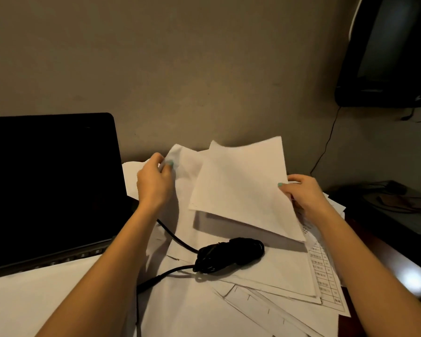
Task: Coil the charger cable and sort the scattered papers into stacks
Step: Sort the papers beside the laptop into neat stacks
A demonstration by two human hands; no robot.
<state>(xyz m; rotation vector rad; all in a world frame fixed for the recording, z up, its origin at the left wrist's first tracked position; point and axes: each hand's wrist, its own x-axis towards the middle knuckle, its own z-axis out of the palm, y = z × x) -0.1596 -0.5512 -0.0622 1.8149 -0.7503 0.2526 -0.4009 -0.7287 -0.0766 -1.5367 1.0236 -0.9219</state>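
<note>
The charger cable (229, 254) lay on the scattered papers (265, 283) in the middle of the desk (367, 239), most of it gathered into a loose black bundle. The bundle's long axis ran left to right, rising a little toward the right. Two strands left its left end: one ran up-left under the left forearm toward the open laptop (49, 181), the other curved down-left toward the near edge.

The left hand (154, 181) pinched the far corner of a white sheet (182, 164) beside the laptop, fingers curled round it. The right hand (301, 190) gripped the right edge of a lifted blank sheet (241, 186), thumb on top, holding it tilted above the pile. A printed table sheet (323, 271) lay under the right forearm.
</note>
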